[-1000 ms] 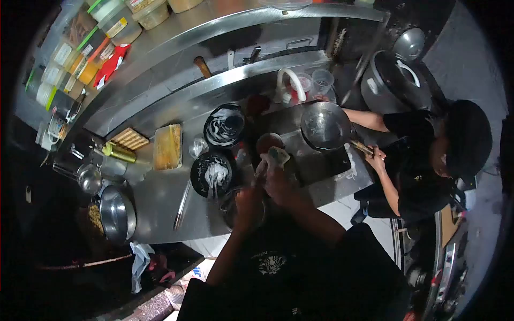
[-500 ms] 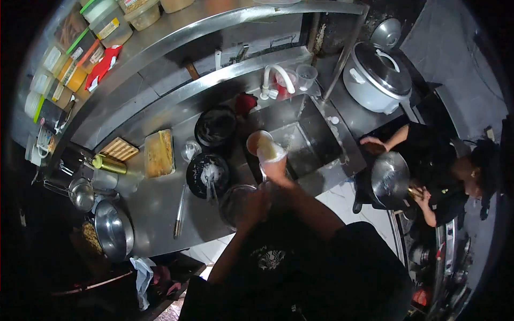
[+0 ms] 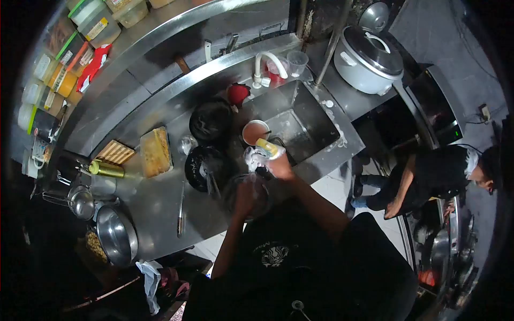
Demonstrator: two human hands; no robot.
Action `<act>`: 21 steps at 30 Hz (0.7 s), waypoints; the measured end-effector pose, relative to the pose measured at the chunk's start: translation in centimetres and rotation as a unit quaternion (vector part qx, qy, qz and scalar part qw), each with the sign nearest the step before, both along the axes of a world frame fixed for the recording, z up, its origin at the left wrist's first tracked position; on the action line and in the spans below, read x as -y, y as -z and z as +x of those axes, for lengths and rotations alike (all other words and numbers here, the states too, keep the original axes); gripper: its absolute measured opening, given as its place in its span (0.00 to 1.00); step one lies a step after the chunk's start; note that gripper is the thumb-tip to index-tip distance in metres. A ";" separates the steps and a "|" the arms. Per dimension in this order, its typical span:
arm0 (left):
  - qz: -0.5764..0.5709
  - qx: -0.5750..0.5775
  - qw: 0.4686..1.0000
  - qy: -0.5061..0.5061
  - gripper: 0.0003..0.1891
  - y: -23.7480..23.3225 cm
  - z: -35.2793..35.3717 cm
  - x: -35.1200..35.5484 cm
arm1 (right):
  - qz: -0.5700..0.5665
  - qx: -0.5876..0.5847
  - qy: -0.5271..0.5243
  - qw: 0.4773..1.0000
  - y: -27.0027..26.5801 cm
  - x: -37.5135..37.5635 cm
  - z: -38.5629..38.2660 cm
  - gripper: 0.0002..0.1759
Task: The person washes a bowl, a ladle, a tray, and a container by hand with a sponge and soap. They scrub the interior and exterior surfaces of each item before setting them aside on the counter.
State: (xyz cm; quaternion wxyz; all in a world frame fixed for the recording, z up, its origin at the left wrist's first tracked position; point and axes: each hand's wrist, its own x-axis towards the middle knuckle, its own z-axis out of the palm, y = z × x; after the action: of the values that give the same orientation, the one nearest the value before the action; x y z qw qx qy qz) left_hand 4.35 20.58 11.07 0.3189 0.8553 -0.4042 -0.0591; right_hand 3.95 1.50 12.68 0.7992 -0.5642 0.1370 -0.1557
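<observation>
My right hand [image 3: 280, 167] is closed on a yellow sponge [image 3: 266, 146] covered in white foam, above the sink's near edge. My left hand [image 3: 247, 197] is closed at the side of a round, dark-looking bowl [image 3: 261, 199] just in front of my body; the exact grip is partly hidden. Beyond the sponge, a small round container [image 3: 255, 132] holds reddish-brown liquid at the sink's left side. To the left of my hands sit two black pans, one farther back [image 3: 210, 121] and one nearer [image 3: 198, 170] with utensils in it.
The steel sink [image 3: 316, 125] has a white faucet [image 3: 273, 63] behind it. A rice cooker [image 3: 364, 64] stands at the back right. On the left are a tray of yellowish food [image 3: 156, 152] and a large steel bowl [image 3: 116, 235]. A co-worker [image 3: 428, 179] stands at right.
My right hand and the sponge have shifted slightly, and more foam shows beside them. The co-worker has turned toward the stove side; the metal pan they held has moved away from the sink.
</observation>
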 end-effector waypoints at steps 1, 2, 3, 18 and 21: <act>-0.026 0.025 0.999 -0.007 0.22 -0.7 -0.2 -0.1 | -0.022 0.005 0.011 1.000 0.5 -0.3 0.0 0.10; -0.052 0.049 0.997 -0.013 0.21 -1.0 -0.4 -0.2 | -0.044 0.009 0.022 0.999 1.0 -0.4 -0.2 0.11; -0.028 0.047 0.998 -0.007 0.22 -0.6 -0.7 -0.6 | -0.070 -0.018 0.011 0.997 0.7 -0.6 -0.7 0.14; 0.105 -0.331 0.927 -0.141 0.15 3.6 -5.9 -8.2 | -0.493 -0.087 0.106 0.859 18.1 7.5 -1.3 0.09; 0.100 -0.349 0.894 -0.262 0.12 -0.5 -6.7 -4.5 | -0.374 -0.194 0.058 0.905 23.9 15.2 0.0 0.11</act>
State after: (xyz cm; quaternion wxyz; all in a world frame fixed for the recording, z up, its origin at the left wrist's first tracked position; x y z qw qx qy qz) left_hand -2.34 25.06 11.56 0.3561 0.8820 -0.0200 -0.3079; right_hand 4.00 -13.72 -11.18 0.4771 -0.8317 0.2533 -0.1287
